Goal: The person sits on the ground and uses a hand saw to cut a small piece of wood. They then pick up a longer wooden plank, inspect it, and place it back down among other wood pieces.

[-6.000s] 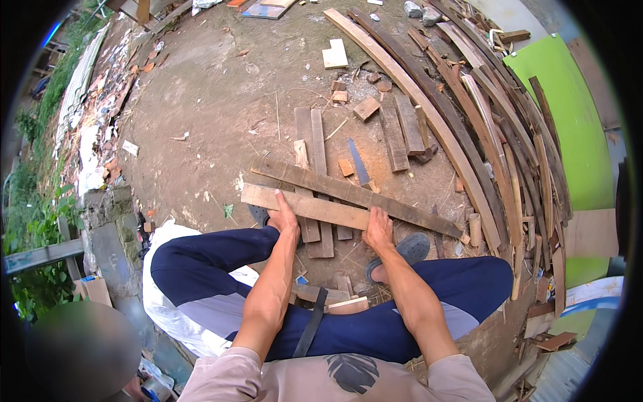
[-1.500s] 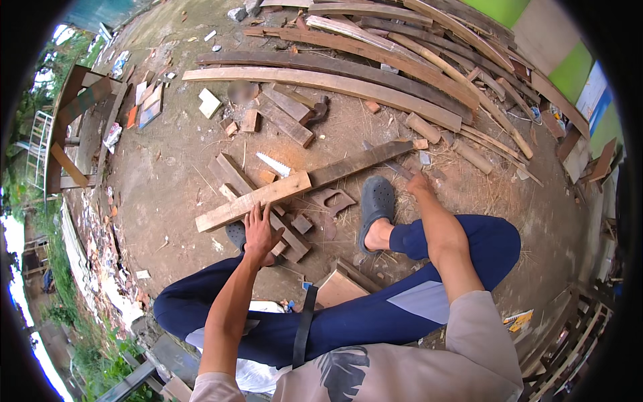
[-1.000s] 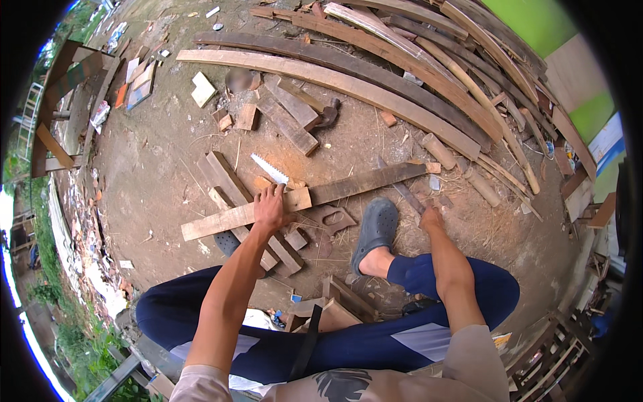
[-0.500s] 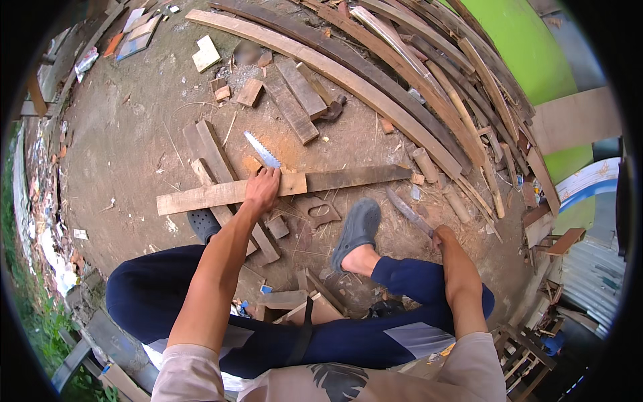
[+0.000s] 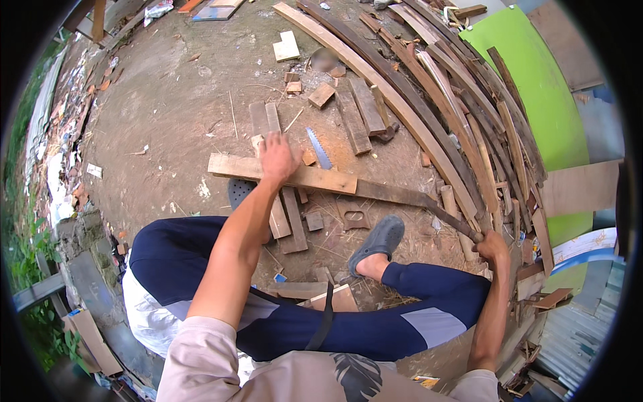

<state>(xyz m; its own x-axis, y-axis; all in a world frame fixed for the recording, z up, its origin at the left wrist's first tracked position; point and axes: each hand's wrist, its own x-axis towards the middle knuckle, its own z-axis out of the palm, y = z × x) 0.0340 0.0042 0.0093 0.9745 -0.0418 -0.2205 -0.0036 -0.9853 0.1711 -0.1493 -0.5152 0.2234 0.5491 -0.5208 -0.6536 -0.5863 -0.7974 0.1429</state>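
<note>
A long plank (image 5: 328,179), pale on its left part and dark toward its right end, lies across shorter boards (image 5: 293,221) in front of me. My left hand (image 5: 279,159) grips it near the pale end, fingers over the far edge. Out to the right, my right hand (image 5: 492,246) is closed round the handle of a machete (image 5: 450,218). The long dark blade points left, and its tip overlaps the plank's dark end; whether they touch I cannot tell. Just beyond the plank, a toothed saw blade (image 5: 319,149) lies near sawdust.
Long timbers (image 5: 395,94) are heaped along the right, beside a green panel (image 5: 536,80). Short wood offcuts (image 5: 353,120) lie beyond the plank. A cut-out wooden saw handle (image 5: 355,216) rests near my shoe (image 5: 379,244). Rubble (image 5: 57,194) lines the left.
My view has shifted and turned. The right hand has swung outward with the machete, whose blade now lines up with the plank's end. My left hand sits nearer the plank's pale end.
</note>
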